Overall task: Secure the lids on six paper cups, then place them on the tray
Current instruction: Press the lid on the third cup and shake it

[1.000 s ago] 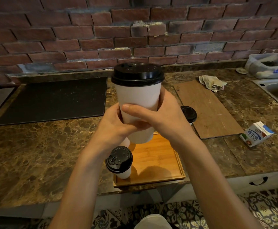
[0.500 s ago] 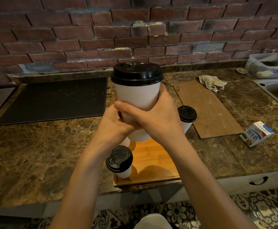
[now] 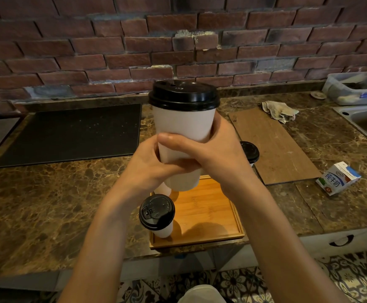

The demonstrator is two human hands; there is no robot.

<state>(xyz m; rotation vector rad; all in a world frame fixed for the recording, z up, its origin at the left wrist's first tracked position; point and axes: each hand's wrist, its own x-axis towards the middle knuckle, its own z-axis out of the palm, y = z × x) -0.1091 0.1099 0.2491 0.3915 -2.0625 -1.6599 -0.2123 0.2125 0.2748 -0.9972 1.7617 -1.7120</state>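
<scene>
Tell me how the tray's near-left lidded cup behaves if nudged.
The lidded paper cup narrows toward its base, so a push near the lid would likely tip it. Its paper wall probably dents if squeezed. On the smooth wooden tray, a low push may slide it.

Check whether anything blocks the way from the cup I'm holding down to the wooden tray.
Nothing visible blocks it. The left hand and right hand grip the held cup above the tray. One lidded cup stands in its front left corner, and a second cup is partly hidden behind the left hand. The right half is bare.
</scene>
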